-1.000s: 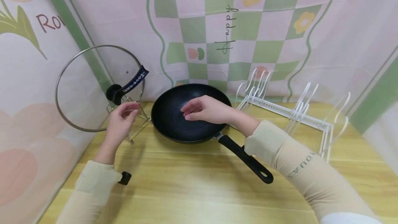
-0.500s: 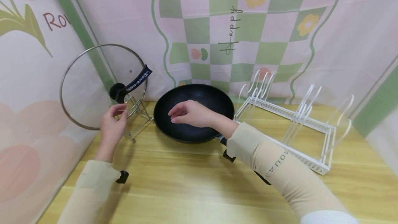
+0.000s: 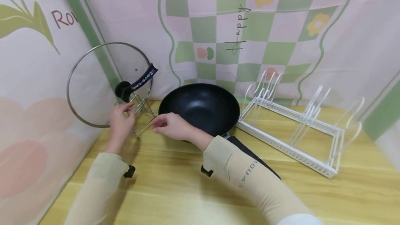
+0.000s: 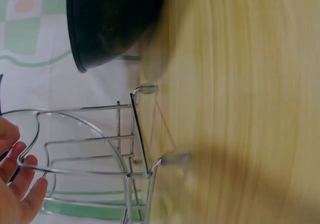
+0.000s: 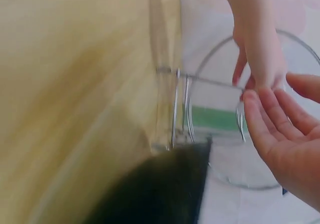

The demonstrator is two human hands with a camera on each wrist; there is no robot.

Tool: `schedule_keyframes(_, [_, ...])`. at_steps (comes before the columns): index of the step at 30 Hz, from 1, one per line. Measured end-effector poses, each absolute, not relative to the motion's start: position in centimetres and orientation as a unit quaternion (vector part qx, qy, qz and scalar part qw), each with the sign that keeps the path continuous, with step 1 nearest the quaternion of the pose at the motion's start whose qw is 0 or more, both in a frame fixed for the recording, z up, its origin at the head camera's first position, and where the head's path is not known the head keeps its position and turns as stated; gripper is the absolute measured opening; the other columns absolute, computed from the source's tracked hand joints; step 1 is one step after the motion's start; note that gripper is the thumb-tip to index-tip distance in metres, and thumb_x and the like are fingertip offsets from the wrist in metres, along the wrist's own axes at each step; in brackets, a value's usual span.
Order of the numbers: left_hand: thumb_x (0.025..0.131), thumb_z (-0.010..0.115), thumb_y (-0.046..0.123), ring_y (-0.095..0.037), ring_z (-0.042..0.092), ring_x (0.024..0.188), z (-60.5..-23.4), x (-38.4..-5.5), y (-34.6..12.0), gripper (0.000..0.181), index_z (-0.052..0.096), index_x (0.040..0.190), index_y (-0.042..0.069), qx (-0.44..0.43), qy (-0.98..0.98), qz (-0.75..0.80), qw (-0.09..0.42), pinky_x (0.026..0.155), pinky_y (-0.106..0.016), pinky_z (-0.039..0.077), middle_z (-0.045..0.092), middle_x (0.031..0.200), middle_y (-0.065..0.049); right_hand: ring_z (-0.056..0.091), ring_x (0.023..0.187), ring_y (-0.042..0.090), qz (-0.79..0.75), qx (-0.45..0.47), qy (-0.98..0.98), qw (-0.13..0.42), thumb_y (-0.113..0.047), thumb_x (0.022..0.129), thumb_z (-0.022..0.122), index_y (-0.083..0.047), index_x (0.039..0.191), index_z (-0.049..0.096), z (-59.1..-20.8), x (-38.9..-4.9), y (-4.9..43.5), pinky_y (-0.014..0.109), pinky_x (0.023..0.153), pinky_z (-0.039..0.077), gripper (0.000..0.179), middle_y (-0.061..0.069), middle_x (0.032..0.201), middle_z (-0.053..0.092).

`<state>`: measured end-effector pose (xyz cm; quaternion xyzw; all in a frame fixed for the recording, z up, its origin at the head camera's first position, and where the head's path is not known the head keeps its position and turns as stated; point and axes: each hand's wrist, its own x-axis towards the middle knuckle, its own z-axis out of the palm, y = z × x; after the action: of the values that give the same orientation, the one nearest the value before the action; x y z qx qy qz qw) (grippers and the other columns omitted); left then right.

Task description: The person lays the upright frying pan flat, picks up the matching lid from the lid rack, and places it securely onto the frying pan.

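Note:
A clear glass lid (image 3: 97, 89) with a metal rim stands upright in a silver wire stand (image 4: 87, 172) at the left. Its black knob and curved dark handle (image 3: 143, 79) face the wok. My left hand (image 3: 122, 122) is at the stand's front, its loosely bent fingers right at the upper wire loop in the left wrist view. My right hand (image 3: 170, 126) hovers between the stand and the black wok (image 3: 200, 108), fingers relaxed and slightly bent, with nothing in them. It overlaps the wok's left front edge in the head view. My right sleeve partly hides the wok's handle (image 3: 247, 148).
A white rack (image 3: 281, 147) with tall curved wire dividers stands on the wooden table (image 3: 175, 190) to the right of the wok. Patterned cloth walls (image 3: 203, 27) close off the back and sides.
My right hand has moved left and toward me, from over the middle of the wok to beside the wire stand. My left hand has shifted only slightly at the stand.

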<state>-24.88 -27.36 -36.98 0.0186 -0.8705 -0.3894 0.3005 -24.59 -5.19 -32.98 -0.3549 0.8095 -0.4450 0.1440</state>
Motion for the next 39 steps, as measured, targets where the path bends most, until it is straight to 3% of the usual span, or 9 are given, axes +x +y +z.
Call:
schedule_keyframes(3, [0.094, 0.064, -0.003, -0.042, 0.061, 0.106, -37.4, -25.0, -26.9, 0.025, 0.069, 0.118, -0.008, 0.016, -0.868, -0.392, 0.305, 0.091, -0.051, 0.049, 0.066, 0.119, -0.028, 0.067, 0.099, 0.013, -0.459, -0.346, 0.806, 0.138, -0.007, 0.099, 0.067, -0.002, 0.122, 0.07, -34.2, -23.6, -6.4, 0.02, 0.084, 0.052, 0.023, 0.008, 0.112, 0.074])
schedule_keyframes(7, [0.094, 0.065, -0.004, -0.038, 0.063, 0.102, -37.8, -24.9, -26.4, 0.023, 0.071, 0.116, -0.006, 0.032, -0.865, -0.397, 0.306, 0.073, -0.033, 0.05, 0.067, 0.116, -0.024, 0.068, 0.101, 0.015, -0.476, -0.339, 0.799, 0.144, -0.005, 0.099, 0.066, -0.002, 0.124, 0.069, -36.1, -22.5, -7.9, 0.018, 0.083, 0.052, 0.026, 0.01, 0.115, 0.073])
schedule_keyframes(10, [0.094, 0.065, -0.003, -0.034, 0.063, 0.101, -37.9, -25.2, -26.2, 0.023, 0.072, 0.116, -0.004, 0.044, -0.862, -0.399, 0.308, 0.069, -0.027, 0.046, 0.067, 0.116, -0.021, 0.068, 0.104, 0.019, -0.492, -0.328, 0.794, 0.144, -0.003, 0.098, 0.066, 0.0, 0.127, 0.068, -37.3, -22.3, -8.8, 0.019, 0.082, 0.052, 0.029, 0.012, 0.117, 0.072])
schedule_keyframes(21, [0.094, 0.062, -0.004, -0.036, 0.062, 0.096, -37.4, -26.3, -25.8, 0.022, 0.074, 0.112, -0.003, 0.068, -0.862, -0.396, 0.308, 0.078, -0.042, 0.051, 0.068, 0.109, -0.021, 0.062, 0.122, 0.033, -0.489, -0.298, 0.811, 0.123, -0.003, 0.097, 0.065, 0.004, 0.135, 0.061, -40.7, -23.5, -10.9, 0.032, 0.102, 0.05, 0.039, 0.016, 0.13, 0.067])
schedule_keyframes(30, [0.093, 0.057, -0.008, -0.038, 0.064, 0.101, -37.2, -26.4, -26.0, 0.025, 0.076, 0.109, -0.003, 0.101, -0.86, -0.405, 0.293, 0.088, -0.047, 0.055, 0.069, 0.113, -0.024, 0.059, 0.124, 0.036, -0.527, -0.275, 0.794, 0.126, -0.002, 0.098, 0.062, 0.008, 0.134, 0.06, -42.2, -24.6, -12.3, 0.035, 0.105, 0.048, 0.037, 0.019, 0.133, 0.064])
schedule_keyframes(36, [0.093, 0.054, -0.008, -0.039, 0.063, 0.104, -36.8, -26.4, -26.2, 0.029, 0.076, 0.112, -0.003, 0.109, -0.859, -0.423, 0.267, 0.089, -0.047, 0.054, 0.068, 0.115, -0.025, 0.057, 0.128, 0.035, -0.526, -0.265, 0.8, 0.112, 0.001, 0.099, 0.059, 0.008, 0.137, 0.057, -42.8, -25.7, -13.3, 0.036, 0.106, 0.048, 0.039, 0.021, 0.138, 0.061])
schedule_keyframes(39, [0.092, 0.053, -0.009, -0.039, 0.062, 0.103, -36.7, -26.5, -26.4, 0.03, 0.076, 0.111, -0.003, 0.112, -0.859, -0.417, 0.273, 0.086, -0.048, 0.053, 0.068, 0.113, -0.025, 0.064, 0.115, 0.026, -0.506, -0.275, 0.81, 0.109, 0.001, 0.099, 0.059, 0.007, 0.141, 0.054, -42.9, -26.1, -13.9, 0.029, 0.096, 0.052, 0.043, 0.02, 0.139, 0.06])
